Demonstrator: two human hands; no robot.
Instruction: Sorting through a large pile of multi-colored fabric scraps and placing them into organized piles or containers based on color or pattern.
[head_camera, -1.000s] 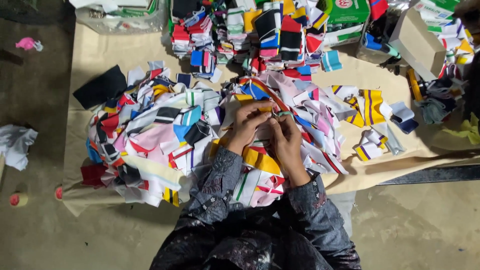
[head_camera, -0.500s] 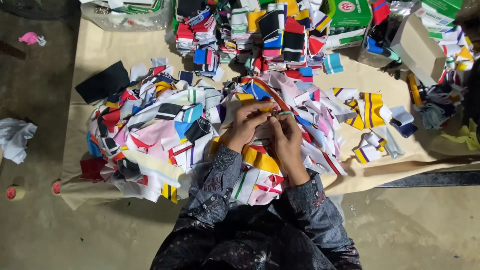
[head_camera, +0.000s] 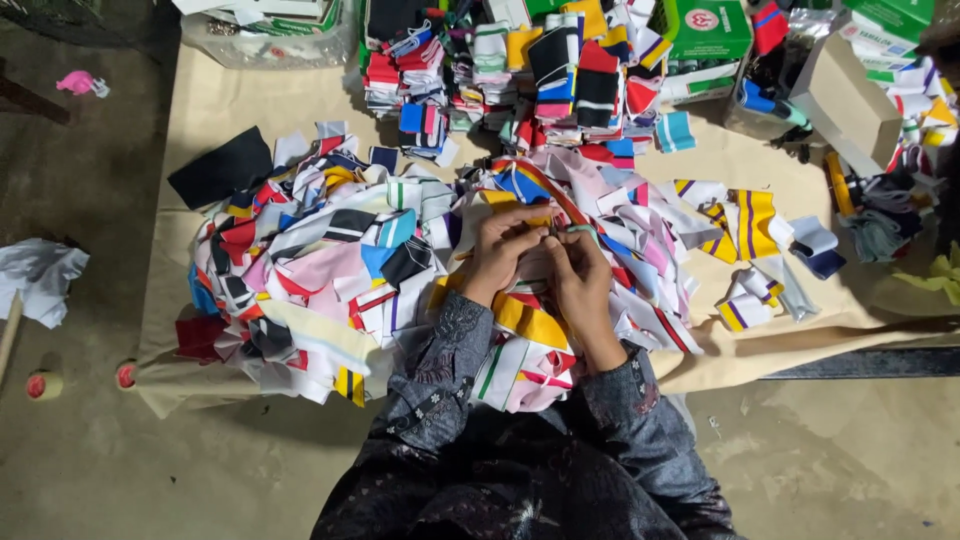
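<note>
My left hand (head_camera: 503, 250) and my right hand (head_camera: 577, 272) meet over a big heap of coloured fabric pieces (head_camera: 330, 270) spread on brown paper (head_camera: 215, 110). Both hands pinch one small striped fabric piece (head_camera: 545, 232) between the fingertips, with the fingers curled around it. The heap holds white, red, blue, yellow and black cuts, many striped. My dark patterned sleeves (head_camera: 450, 360) reach up from the bottom of the view.
Neat stacks of folded fabric pieces (head_camera: 500, 60) line the far side, next to green boxes (head_camera: 705, 30) and a brown cardboard box (head_camera: 845, 100). A black cloth (head_camera: 222, 165) lies at the left. Tape rolls (head_camera: 44, 384) and crumpled white cloth (head_camera: 38, 275) sit on the floor.
The hands stay together on the same small piece, with only slight finger movement. The view has shifted a little.
</note>
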